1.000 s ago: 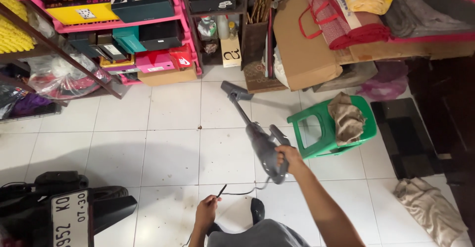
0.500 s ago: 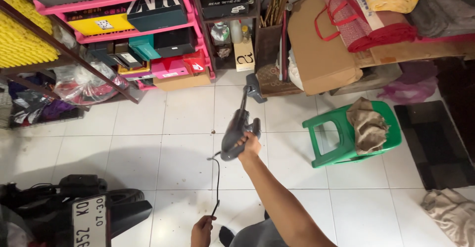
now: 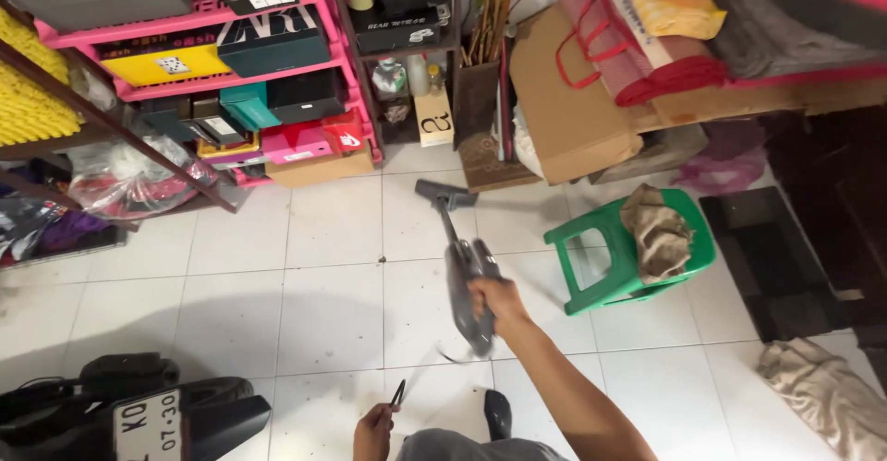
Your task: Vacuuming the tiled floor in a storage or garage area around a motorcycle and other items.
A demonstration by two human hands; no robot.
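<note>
The right hand [image 3: 496, 300] is closing fully around the handle of a grey stick vacuum cleaner [image 3: 465, 281], and the arm is reaching forward over the white tiled floor [image 3: 323, 313]. The vacuum is pointing away from the person; its thin tube is going to the flat floor head [image 3: 443, 193], which is resting on the tiles just in front of a brown woven basket [image 3: 485, 151] and near the pink shelf rack [image 3: 333, 54] with boxes. The body looks rigid, hard plastic, probably moderately heavy near the motor part, so the handle at the top is the good place for gripping it. The left hand [image 3: 373, 429], low in the view, is pinching the black power cord [image 3: 398, 393] between the fingers; the cord is thin and flexible. A green plastic stool [image 3: 591, 230] with a beige cloth [image 3: 656, 235] on it is standing to the right.
</note>
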